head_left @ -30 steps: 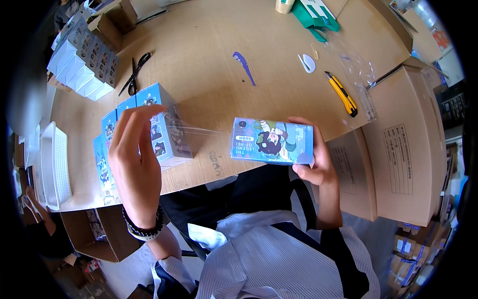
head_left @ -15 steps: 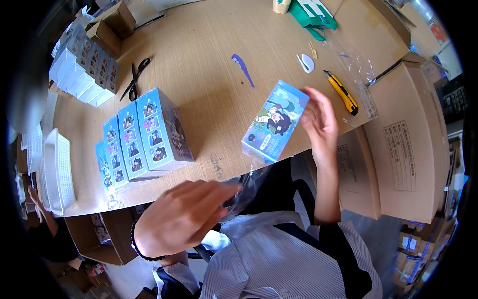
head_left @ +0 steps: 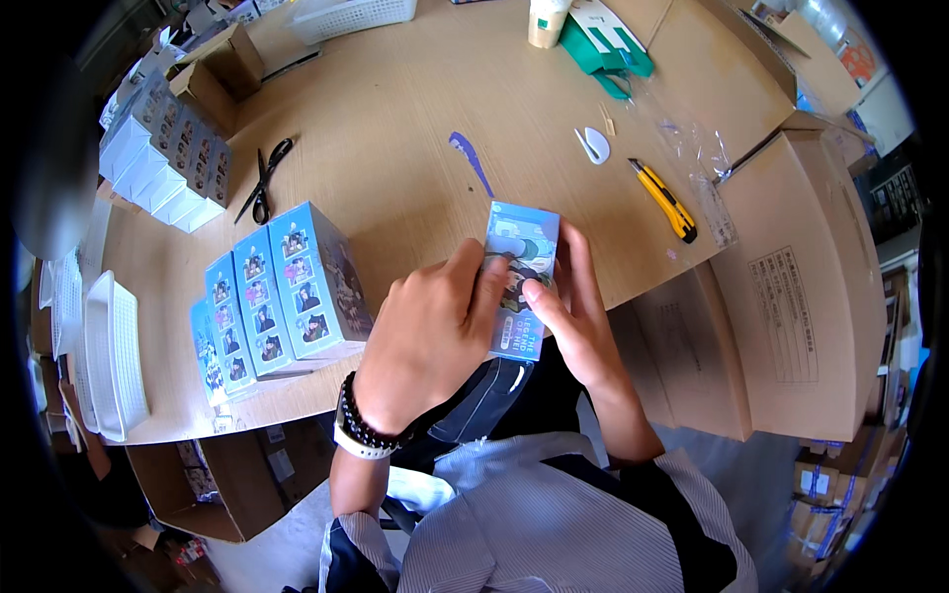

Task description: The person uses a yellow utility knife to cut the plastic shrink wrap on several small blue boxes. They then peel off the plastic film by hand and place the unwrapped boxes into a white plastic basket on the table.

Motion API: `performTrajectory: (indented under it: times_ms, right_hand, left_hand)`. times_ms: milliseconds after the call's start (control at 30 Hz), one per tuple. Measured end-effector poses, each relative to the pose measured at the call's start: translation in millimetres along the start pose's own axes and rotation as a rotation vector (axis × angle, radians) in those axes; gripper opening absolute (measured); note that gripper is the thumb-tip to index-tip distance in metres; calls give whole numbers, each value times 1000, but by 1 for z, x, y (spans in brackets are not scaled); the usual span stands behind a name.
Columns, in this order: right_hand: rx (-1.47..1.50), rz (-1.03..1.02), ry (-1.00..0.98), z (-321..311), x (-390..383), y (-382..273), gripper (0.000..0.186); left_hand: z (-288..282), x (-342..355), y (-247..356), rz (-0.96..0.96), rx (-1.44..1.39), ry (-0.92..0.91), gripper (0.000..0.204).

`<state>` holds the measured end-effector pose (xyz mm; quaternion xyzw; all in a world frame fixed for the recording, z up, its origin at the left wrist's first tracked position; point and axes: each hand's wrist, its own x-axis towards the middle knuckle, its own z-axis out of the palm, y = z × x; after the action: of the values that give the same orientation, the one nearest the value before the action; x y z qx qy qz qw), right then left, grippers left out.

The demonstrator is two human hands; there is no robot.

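Note:
A small light-blue printed carton (head_left: 522, 229) with a cartoon figure on its face is held upright near the table's front edge. My left hand (head_left: 415, 316) grips its left side, thumb on the printed face. On the opposite side my right hand (head_left: 581, 321) wraps round it, thumb pressed on the front and fingers partly hidden behind. To the left, several matching blue cartons (head_left: 267, 296) stand side by side, apart from my hands. A purple torn strip (head_left: 471, 163) lies just beyond the held carton.
Black scissors (head_left: 263, 183), a yellow utility knife (head_left: 664, 203) and a small white cutter (head_left: 595, 145) lie on the table. Stacked cartons (head_left: 163, 153) stand far left, white baskets (head_left: 114, 346) at the left edge. Large cardboard boxes (head_left: 791, 287) flank the right side; a drink cup (head_left: 547, 22) stands at the back.
My left hand has come up from below and taken hold of the carton. The carton has moved nearer and turned more upright. Clear film seen beneath it earlier is out of sight.

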<state>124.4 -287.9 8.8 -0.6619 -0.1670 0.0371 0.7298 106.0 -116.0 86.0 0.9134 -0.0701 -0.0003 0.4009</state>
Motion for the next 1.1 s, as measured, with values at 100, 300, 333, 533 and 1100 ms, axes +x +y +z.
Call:
performTrajectory:
  times_ms: [100,300,333,533,1100]
  right_hand:
    - [35,20,6,6,-1,2,73]
    - [96,52,-7,6,-3,-3,70]
    - [98,66,-3,5,-3,-3,70]
    - [132,75,-51,7,2,-10,66]
    - [94,4,-15,-5,20,1,56]
  left_hand:
    - [-1,-8,-4,19,-16,53,24]
    - [0,-16,-17,-62,-247,32,29]
    - [2,-18,-16,-104,-297,27,30]
    - [18,-33,-31,-217,-618,55,34]
    - [87,-123,-51,-264,-819,-81,28]
